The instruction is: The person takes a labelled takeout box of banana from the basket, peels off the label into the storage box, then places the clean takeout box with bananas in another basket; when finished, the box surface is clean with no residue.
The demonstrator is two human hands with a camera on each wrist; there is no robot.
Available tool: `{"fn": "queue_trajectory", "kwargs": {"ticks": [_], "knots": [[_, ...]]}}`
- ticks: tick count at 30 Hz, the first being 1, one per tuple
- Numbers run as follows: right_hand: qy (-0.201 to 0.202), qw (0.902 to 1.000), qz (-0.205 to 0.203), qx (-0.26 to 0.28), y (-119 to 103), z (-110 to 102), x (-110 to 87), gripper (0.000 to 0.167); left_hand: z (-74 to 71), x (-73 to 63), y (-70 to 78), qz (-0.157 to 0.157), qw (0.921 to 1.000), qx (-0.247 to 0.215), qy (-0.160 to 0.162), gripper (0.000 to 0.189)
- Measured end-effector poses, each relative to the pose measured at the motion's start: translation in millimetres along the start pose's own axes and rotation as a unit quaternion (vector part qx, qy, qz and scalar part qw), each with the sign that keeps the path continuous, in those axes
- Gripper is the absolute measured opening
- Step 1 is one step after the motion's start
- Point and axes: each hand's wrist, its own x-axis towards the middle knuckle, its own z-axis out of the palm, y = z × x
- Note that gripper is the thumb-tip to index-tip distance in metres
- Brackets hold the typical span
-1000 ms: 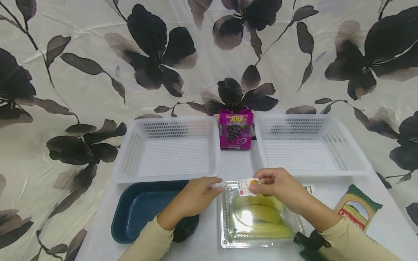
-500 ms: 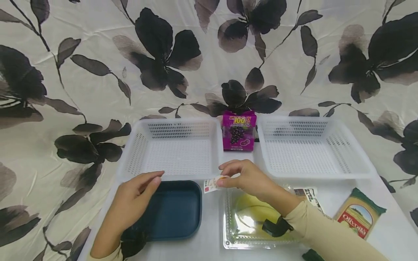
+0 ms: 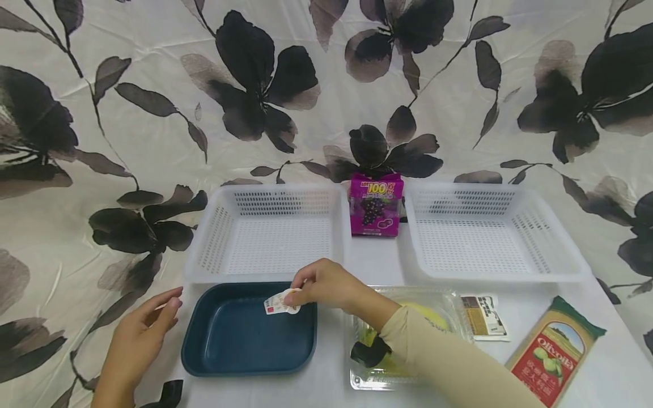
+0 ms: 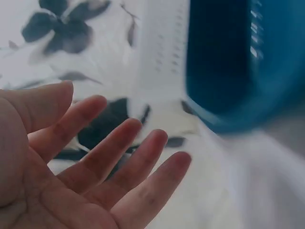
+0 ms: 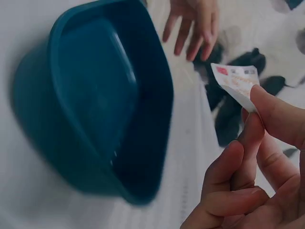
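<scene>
My right hand (image 3: 331, 289) pinches a small white label (image 3: 277, 302) between thumb and fingers, over the right part of the dark blue tub (image 3: 245, 337). In the right wrist view, the label (image 5: 236, 78) is slightly bent and shows a red square and faint print. To the left of the tub, my left hand (image 3: 134, 340) holds nothing. Its fingers (image 4: 150, 191) are spread and loosely extended in the left wrist view. Under my right forearm sits a clear plastic box (image 3: 357, 368) with yellow bananas (image 3: 431, 314) inside, partly hidden by the sleeve.
Behind the tub stands a white perforated basket (image 3: 190, 272), with a second white basket (image 3: 581, 272) at the right. Between them is a purple grape candy bag (image 3: 376, 205). A small brown-and-white packet (image 3: 484, 317) and an Olivoilà pasta bag (image 3: 558, 351) lie at the right.
My right hand has carried the label leftward from above the clear box to over the blue tub. My left hand has moved left, away from the box and past the tub.
</scene>
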Motion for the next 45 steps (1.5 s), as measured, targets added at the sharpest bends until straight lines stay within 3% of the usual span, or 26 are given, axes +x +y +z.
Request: {"fn": "queue_trajectory", "kwargs": {"ticks": [5, 9, 13, 21, 24, 31, 36, 39, 45], "knots": [[0.001, 0.9997, 0.022, 0.007, -3, 30, 18.1, 0.011, 11.1, 11.8, -25.9, -0.004, 0.9942, -0.086, -0.064, 0.056], [-0.003, 0.9990, 0.045, 0.002, -1, 48, 29.5, 0.013, 18.2, 22.8, -40.7, -0.011, 0.9847, -0.124, -0.122, 0.061], [-0.004, 0.9981, 0.061, -0.007, 2, 63, 37.8, 0.014, 23.8, 32.2, -51.2, -0.014, 0.9732, -0.165, -0.160, 0.062], [-0.014, 0.9940, 0.083, -0.071, -3, 90, 50.1, 0.021, 31.6, 44.8, -77.0, 0.020, 0.9329, -0.293, -0.209, 0.048], [-0.010, 0.9903, 0.102, -0.094, -4, 97, 57.1, 0.024, 36.1, 51.4, -82.7, 0.039, 0.9239, -0.310, -0.221, 0.046], [-0.009, 0.9867, 0.138, -0.086, 6, 107, 73.6, 0.030, 44.4, 62.1, -101.4, 0.097, 0.8839, -0.379, -0.257, 0.042], [-0.018, 0.9844, 0.135, -0.111, 9, 110, 81.9, 0.026, 47.0, 67.0, -110.8, 0.121, 0.8646, -0.399, -0.281, 0.043], [-0.034, 0.9828, 0.144, -0.111, 9, 110, 85.2, 0.021, 46.9, 68.2, -112.8, 0.120, 0.8597, -0.403, -0.289, 0.044], [-0.083, 0.9814, 0.173, 0.000, 15, 102, 88.5, 0.015, 47.2, 69.6, -111.4, 0.109, 0.8641, -0.395, -0.292, 0.044]]}}
